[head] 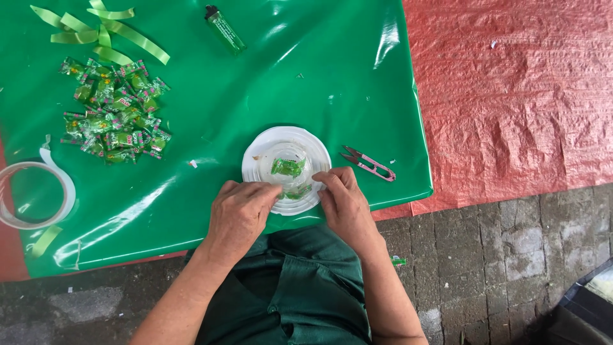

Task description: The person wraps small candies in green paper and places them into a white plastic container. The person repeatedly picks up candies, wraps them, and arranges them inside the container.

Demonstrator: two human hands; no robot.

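Item: white plastic lid [258, 167], round, lying flat near the front edge of the green sheet [255, 83] that covers the tabletop. One green-wrapped candy [287, 167] sits at its centre.

Item: second wrapped candy [297, 191], at the lid's near rim, pinched between both hands. Left hand [239, 214]: fingers curled in, tips closed on the candy's left end. Right hand [343, 199]: fingers bent, tips closed on the right end. Both hands rest partly on the lid.

Handling note, as a judgement: a light pinch at the wrapper ends, with the lid kept flat under the heels of the hands, looks the steadiest way to seat the piece beside the first.

Item: heap of green wrapped candies [115, 112], far left, well apart from the lid.
Item: pale green ribbon strips [102, 32], beyond the heap.
Item: green lighter [225, 29], top centre.
Item: thread snips [368, 163], pink-handled, just right of the lid.
Item: roll of clear tape [35, 195], left edge.
Item: red woven tarp [511, 96], under the sheet, right side.
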